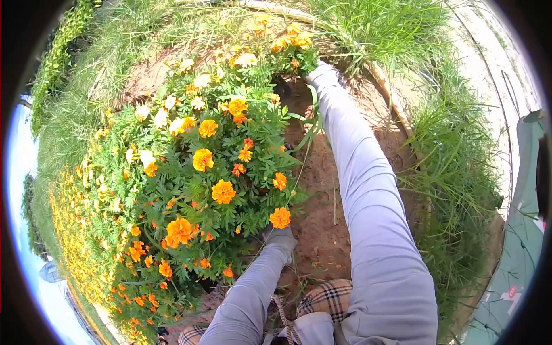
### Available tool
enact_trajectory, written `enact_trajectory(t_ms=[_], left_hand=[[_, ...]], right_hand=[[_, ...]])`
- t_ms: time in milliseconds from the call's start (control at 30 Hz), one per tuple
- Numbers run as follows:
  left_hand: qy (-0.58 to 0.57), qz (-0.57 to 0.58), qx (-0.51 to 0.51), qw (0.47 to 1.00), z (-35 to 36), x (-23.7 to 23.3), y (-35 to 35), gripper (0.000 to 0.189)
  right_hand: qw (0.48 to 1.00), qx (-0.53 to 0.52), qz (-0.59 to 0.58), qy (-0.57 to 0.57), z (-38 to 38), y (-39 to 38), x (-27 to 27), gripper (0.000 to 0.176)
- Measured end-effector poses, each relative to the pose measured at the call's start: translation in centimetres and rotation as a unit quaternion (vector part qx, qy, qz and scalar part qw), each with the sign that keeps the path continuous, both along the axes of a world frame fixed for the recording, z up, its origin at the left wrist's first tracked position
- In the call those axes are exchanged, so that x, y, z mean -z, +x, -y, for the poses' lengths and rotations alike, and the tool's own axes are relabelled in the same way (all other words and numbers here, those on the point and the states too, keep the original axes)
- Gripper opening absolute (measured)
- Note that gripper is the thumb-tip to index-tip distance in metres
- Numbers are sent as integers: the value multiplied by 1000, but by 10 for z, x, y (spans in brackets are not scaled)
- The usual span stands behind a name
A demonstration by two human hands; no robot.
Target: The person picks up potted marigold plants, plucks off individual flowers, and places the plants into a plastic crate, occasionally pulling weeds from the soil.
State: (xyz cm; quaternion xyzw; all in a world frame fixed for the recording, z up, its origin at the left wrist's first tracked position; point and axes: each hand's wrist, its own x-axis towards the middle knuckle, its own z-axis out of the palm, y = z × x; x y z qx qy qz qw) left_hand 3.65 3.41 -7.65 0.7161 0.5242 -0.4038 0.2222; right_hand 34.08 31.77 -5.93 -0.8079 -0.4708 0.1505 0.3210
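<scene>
Both arms wear long grey sleeves. My left hand (280, 237), in a grey covering, is low at the right side of the marigold plants (230, 155), just under an orange bloom (280, 218). Its fingers are hidden by leaves and shadow. Farther out, my right hand (322, 75) reaches to the plants' upper right edge, beside a small cluster of orange flowers (300, 39). Leaves and glare hide its fingers, so what it holds cannot be made out. Long green grass blades (311, 129) hang just below it.
Reddish bare soil (322, 213) lies between the arms. Tall grass (454, 155) grows on the right, with a pale hose or stalk (391, 98) along its edge. A green sheet (520, 230) is at the far right. Plaid cloth (325, 299) shows at the bottom.
</scene>
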Motion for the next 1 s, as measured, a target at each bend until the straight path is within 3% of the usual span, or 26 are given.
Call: enact_trajectory(t_ms=[67,100,133,200,267,300,333,367,433,467,500,533,567,633,667,733,833,867,933,1000], left_hand=[[-7,-3,11,1000,1,2,-1,79],[-10,-3,16,1000,1,2,0,81],[4,-6,28,1000,2,2,1,83],[32,-15,49,998,3,-3,4,88],[-1,-26,36,999,0,-3,6,90],[-6,-22,26,999,1,0,5,90],[-9,-18,15,1000,1,2,3,90],[-5,-18,17,1000,0,-1,3,89],[0,-19,18,1000,1,-5,5,87],[-7,-14,16,1000,1,-4,5,84],[-14,-8,13,1000,1,-3,4,81],[-21,-3,9,1000,1,-2,4,79],[-24,4,7,1000,0,-3,4,77],[-32,15,1,999,-1,-8,5,73],[-35,20,-2,999,-1,-9,4,71],[-34,40,-21,998,2,0,-4,70],[-55,57,-54,995,7,27,-14,73],[-52,57,-64,995,14,51,-25,74],[-52,42,-65,996,16,52,-24,66],[-56,11,-41,998,5,13,-8,49]], right_hand=[[982,9,-120,146,11,19,22,38],[876,94,-429,199,22,17,15,42],[867,132,-383,291,37,18,8,36],[849,126,-433,274,61,14,-24,31],[855,41,-372,360,57,7,-22,33],[815,79,-504,276,57,-7,-39,32],[848,54,-504,155,54,-7,-51,33],[915,-18,-377,142,33,-9,-33,31],[982,-119,-130,66,-12,-22,-1,26],[989,-147,-16,5,-25,-33,2,24],[984,-170,16,-43,-6,-52,-37,26],[977,-195,63,-57,-30,-60,-15,24],[982,-174,15,-74,-59,-69,16,30],[973,-54,-214,-67,-70,-91,15,42],[978,26,-190,-88,-90,-100,31,40],[992,-51,-108,-42,-123,-99,79,36],[984,-144,76,-73,-106,-91,89,29],[979,-148,128,-47,-102,-84,93,27],[967,-123,220,41,-91,-65,110,22],[940,-69,293,162,-77,-35,138,17]])
